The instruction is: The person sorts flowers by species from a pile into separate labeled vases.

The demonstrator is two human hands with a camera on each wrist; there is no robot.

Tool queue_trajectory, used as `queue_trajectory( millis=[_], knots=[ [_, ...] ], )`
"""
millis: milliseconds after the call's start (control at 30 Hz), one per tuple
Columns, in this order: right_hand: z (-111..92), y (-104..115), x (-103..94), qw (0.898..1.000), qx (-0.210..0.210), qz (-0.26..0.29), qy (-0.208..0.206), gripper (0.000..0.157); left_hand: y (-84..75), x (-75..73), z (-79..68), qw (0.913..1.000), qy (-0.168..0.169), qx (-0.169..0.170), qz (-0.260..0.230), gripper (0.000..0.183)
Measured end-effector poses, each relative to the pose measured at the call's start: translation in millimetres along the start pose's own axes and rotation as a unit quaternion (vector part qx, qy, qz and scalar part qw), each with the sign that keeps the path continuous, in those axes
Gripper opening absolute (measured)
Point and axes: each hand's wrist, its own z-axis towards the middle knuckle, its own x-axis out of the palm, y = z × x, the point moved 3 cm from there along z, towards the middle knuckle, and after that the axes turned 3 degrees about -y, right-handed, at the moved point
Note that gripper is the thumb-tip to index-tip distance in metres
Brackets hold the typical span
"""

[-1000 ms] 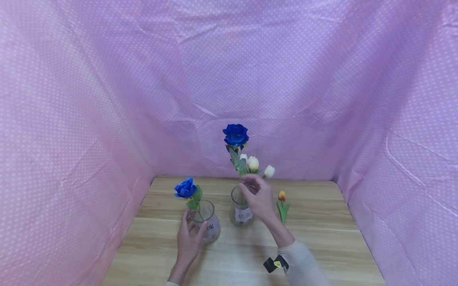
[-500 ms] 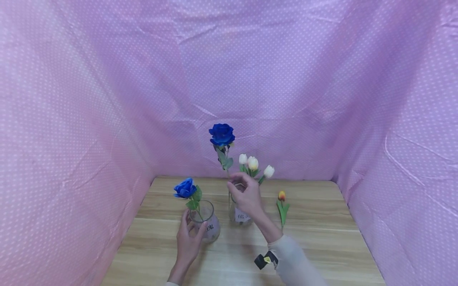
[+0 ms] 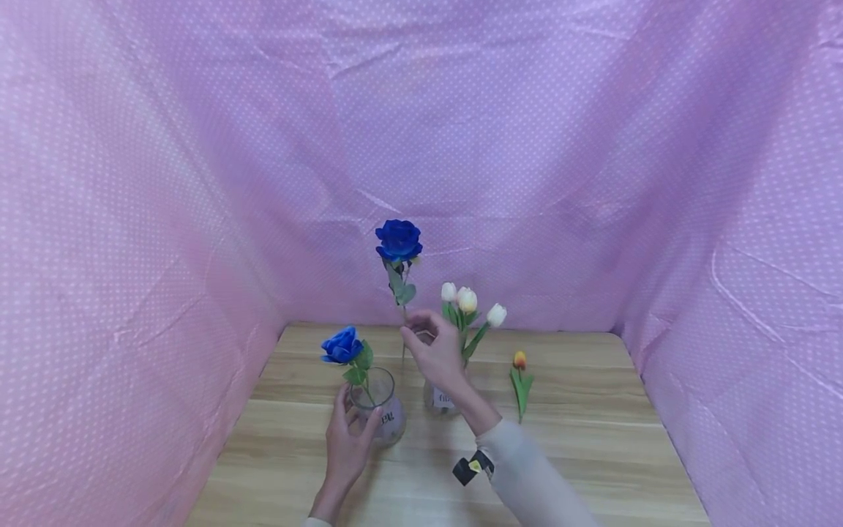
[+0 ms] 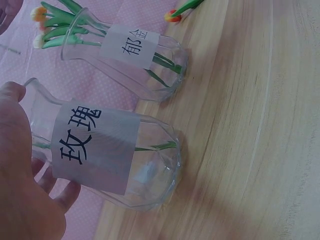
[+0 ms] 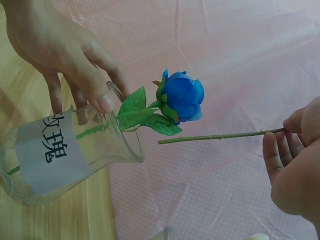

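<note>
My left hand (image 3: 349, 443) grips a clear glass vase (image 4: 155, 170) by its neck, fingers and thumb around it. A paper label with black writing is on its side. One blue rose (image 5: 182, 97) with green leaves stands in this vase, leaning left in the head view. Between thumb and fingers, my right hand (image 3: 437, 355) pinches the stem of a second, taller blue rose (image 3: 398, 240), held upright. In the right wrist view, the bare lower end of that stem (image 5: 215, 137) hangs free, a short way off the vase's mouth; its bloom is out of that frame.
Beside the gripped vase stands another labelled glass vase (image 4: 172, 52), holding several white tulips (image 3: 467, 299). A red-and-yellow tulip (image 3: 521, 384) lies on the wooden table (image 3: 593, 439) to the right. Pink dotted cloth (image 3: 494, 146) hangs behind and on both sides.
My right hand has moved left and slightly up with the taller blue rose, away from the white tulips and their vase. My left hand and its vase have stayed in place.
</note>
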Motion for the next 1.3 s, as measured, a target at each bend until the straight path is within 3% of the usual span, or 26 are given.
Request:
queue_trajectory(
  millis=[500,933,1300],
  knots=[
    [2,-20,20.5,0.999,0.011,-0.035,0.007,0.02,1.9,-0.2,0.0,0.9999,0.004,-0.014,0.001,0.09],
    [-7,-47,31.3,0.994,0.039,-0.098,0.02,0.015,3.3,0.9,-0.6,1.0,0.001,0.006,-0.007,0.087],
    [-18,-69,36.2,0.99,0.058,-0.128,0.031,0.013,2.5,-0.2,-1.2,1.0,0.006,-0.007,-0.002,0.09]
  ],
)
